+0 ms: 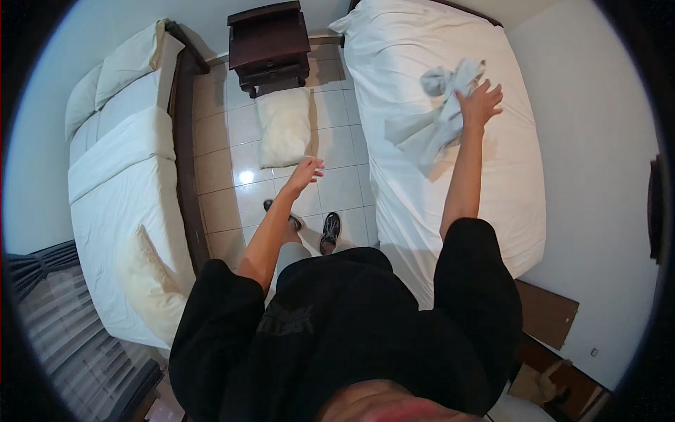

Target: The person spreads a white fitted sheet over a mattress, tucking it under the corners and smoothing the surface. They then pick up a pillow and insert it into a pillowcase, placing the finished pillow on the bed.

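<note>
On the right-hand bed, a crumpled pale grey-white cloth [445, 121] lies partly bunched and partly spread. My right hand [481, 105] is over its right edge, fingers spread; whether the palm touches the cloth I cannot tell. My left hand [304, 176] hangs in the air over the floor with nothing in it, its fingers loosely apart. Nearest to it is a cream pillow [285, 126], lying on the tiles just beyond.
The right-hand bed [394, 63] has a white sheet. A dark wooden nightstand [268, 43] stands against the far wall between the beds. The left bed [116, 211] holds pillows and a folded-back white cover. Tiled floor [228, 169] runs between them, under my feet.
</note>
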`<state>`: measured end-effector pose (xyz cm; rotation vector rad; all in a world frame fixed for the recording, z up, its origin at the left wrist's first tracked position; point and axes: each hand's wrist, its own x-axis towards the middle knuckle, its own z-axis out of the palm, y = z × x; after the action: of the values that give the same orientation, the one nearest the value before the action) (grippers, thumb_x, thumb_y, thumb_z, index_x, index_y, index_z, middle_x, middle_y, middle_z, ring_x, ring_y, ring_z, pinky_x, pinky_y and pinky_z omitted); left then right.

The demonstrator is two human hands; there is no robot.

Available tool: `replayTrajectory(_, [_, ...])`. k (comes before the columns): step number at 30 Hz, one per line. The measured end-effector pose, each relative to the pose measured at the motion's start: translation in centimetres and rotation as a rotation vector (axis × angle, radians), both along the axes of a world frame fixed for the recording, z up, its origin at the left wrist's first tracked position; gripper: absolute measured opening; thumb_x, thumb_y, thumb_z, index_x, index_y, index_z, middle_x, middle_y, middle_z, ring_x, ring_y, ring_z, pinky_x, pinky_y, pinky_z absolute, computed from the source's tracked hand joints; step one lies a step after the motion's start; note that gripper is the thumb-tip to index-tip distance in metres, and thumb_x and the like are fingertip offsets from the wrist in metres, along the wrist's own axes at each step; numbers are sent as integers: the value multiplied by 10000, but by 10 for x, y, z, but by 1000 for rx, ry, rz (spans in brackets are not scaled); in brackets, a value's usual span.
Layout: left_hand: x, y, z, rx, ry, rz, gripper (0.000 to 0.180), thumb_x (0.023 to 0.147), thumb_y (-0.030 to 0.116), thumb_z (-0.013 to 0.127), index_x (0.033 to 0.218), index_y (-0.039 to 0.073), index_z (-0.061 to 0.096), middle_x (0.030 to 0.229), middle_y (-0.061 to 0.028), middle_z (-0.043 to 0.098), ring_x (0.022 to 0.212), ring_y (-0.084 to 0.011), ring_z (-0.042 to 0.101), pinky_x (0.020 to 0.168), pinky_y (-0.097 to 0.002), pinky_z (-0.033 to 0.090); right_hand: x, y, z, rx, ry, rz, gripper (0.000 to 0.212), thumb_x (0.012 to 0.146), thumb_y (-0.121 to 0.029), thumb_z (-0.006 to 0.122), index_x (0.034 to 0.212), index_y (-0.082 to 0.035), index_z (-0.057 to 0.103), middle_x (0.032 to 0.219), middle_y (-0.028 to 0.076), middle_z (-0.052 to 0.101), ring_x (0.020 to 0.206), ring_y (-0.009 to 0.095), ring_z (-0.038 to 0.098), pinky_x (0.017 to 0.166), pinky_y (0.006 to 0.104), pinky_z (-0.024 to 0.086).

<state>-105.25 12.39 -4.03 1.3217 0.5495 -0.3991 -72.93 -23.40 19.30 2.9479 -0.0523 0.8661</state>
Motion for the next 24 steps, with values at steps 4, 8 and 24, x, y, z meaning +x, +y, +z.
replayTrajectory(4, [17,29,-71,-101,139,34,364,1035,388,529,1281,123,564,1162,-55,662,973,-184,674,829,-366,506,80,137,-68,395,-41,440,567,839,-394,789,1244,-56,580,1236,184,623,1204,349,571,963,505,473])
replayTrajectory(8, [44,72,-172,-180,154,238,388,1016,377,602,1304,125,536,1145,-62,666,960,-198,690,800,-379,533,19,321,-281,506,416,718,507,840,-307,776,1235,-66,569,1208,171,598,1175,373,567,964,506,462])
replayTrajectory(24, [103,301,-641,801,346,418,1051,737,429,903,1571,118,344,1488,-329,458,1314,-389,567,1059,-456,497,-75,484,-874,527,1195,250,1100,756,-421,850,1609,-94,239,1422,268,562,1232,418,626,1082,503,479])
